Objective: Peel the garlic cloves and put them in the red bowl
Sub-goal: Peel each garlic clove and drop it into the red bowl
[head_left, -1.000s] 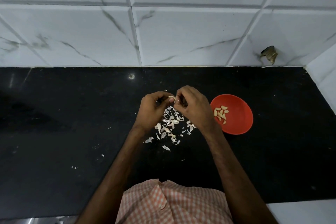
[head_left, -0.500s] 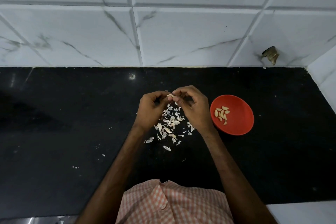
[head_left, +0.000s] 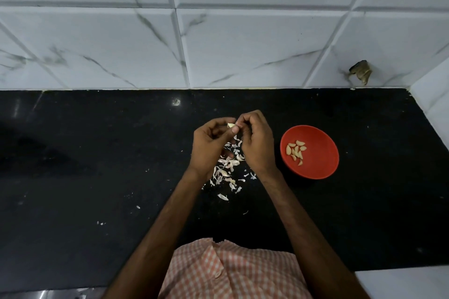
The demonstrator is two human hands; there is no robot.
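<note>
I held one garlic clove (head_left: 230,125) just above the middle of the frame, pinched between both hands. My left hand (head_left: 209,145) gripped it with thumb and curled fingers from the left, and my right hand (head_left: 255,143) pinched it at the fingertips from the right, fingers bent in close. The clove showed only as a small pale sliver between them (how much skin was on it I could not tell).

Below my hands, at the centre of the frame, a heap of papery garlic skins (head_left: 228,170) lay scattered on the black counter (head_left: 97,165), with a few stray flakes lower left. The red bowl (head_left: 323,167) sat to the right of centre, near my right hand but apart from it, with a small cluster of peeled cloves (head_left: 296,150) in its left half. White marbled tiles (head_left: 243,43) filled the top of the frame, and my checked shirt (head_left: 230,272) showed at the bottom edge.
</note>
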